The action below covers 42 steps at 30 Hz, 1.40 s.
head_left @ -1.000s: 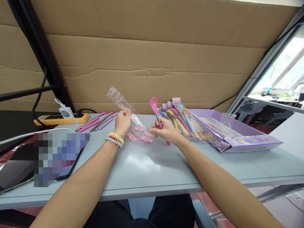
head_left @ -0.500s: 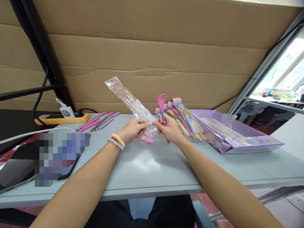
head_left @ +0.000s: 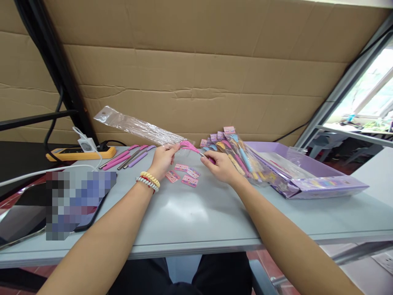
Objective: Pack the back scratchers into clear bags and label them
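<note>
My left hand (head_left: 163, 159) pinches a long clear plastic bag (head_left: 135, 126) near its lower end; the bag stretches up and left, close to the cardboard. Closed around the handle of a pink back scratcher (head_left: 189, 146) is my right hand (head_left: 220, 164). The scratcher lies sideways, its hand-shaped head pointing left at the bag's end by my left fingers. Whether the head is inside the bag I cannot tell. Several small printed cards (head_left: 190, 180) lie on the table between my hands. Beyond my right hand are bagged back scratchers (head_left: 238, 153) in several colours.
Pink and purple back scratchers (head_left: 138, 157) lie at the left, beside a yellow power strip (head_left: 81, 153) with a white plug and cable. A purple box (head_left: 331, 186) holding plastic bags stands at the right. Cardboard (head_left: 196, 73) walls the back of the grey table (head_left: 196, 221).
The back scratcher has turned from upright to sideways, its head now at my left fingers. My right hand has let go of the bag, which has swung lower and left with my left hand.
</note>
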Available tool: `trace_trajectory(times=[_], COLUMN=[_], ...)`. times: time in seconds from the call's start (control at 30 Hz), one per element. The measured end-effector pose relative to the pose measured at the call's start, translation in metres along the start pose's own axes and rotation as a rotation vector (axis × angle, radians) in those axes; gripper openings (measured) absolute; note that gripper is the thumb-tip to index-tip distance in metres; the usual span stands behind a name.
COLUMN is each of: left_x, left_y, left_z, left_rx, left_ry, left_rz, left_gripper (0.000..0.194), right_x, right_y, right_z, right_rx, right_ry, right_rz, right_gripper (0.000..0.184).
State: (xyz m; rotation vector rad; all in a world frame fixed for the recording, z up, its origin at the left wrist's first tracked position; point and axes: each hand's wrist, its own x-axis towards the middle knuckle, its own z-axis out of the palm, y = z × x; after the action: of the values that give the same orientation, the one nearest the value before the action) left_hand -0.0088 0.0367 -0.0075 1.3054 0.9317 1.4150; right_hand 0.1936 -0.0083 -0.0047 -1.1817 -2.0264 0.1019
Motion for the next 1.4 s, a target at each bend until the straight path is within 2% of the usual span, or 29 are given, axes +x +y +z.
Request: trace_trajectory(times=[0.17, 0.3, 0.4, 0.63, 0.87, 1.2, 1.3, 1.4], left_x=[0.000, -0.001, -0.002, -0.004, -0.006, -0.009, -0.009, -0.011], left_y=[0.002, 0.004, 0.004, 0.004, 0.005, -0.003, -0.002, 0.001], left_z=[-0.002, -0.002, -0.001, -0.001, 0.001, 0.005, 0.004, 0.005], left_rx=[-0.029, -0.012, 0.000, 0.007, -0.018, 0.136, 0.156, 0.105], left_ry=[0.026, 0.014, -0.030, -0.166, -0.212, -0.352, -0.333, -0.227], left_rz=[0.006, -0.016, -0.043, -0.068, -0.067, -0.123, -0.113, -0.079], left_gripper=[0.027, 0.024, 0.023, 0.036, 0.042, 0.041, 0.040, 0.048], right_x=[0.002, 0.001, 0.001, 0.001, 0.001, 0.001, 0.001, 0.001], right_y=[0.007, 0.009, 0.007, 0.003, 0.004, 0.008, 0.007, 0.005], right_z=[0.000, 0.001, 0.000, 0.000, 0.000, 0.003, 0.004, 0.004], right_rx=[-0.056, -0.095, -0.091, -0.060, -0.068, -0.087, -0.092, -0.085], right_ry=[0.036, 0.043, 0.026, -0.028, -0.035, -0.058, -0.043, -0.008], right_rz=[-0.017, -0.017, -0.033, -0.073, -0.078, -0.107, -0.097, -0.102], right_gripper=[0.018, 0.019, 0.023, 0.033, 0.031, 0.034, 0.032, 0.032])
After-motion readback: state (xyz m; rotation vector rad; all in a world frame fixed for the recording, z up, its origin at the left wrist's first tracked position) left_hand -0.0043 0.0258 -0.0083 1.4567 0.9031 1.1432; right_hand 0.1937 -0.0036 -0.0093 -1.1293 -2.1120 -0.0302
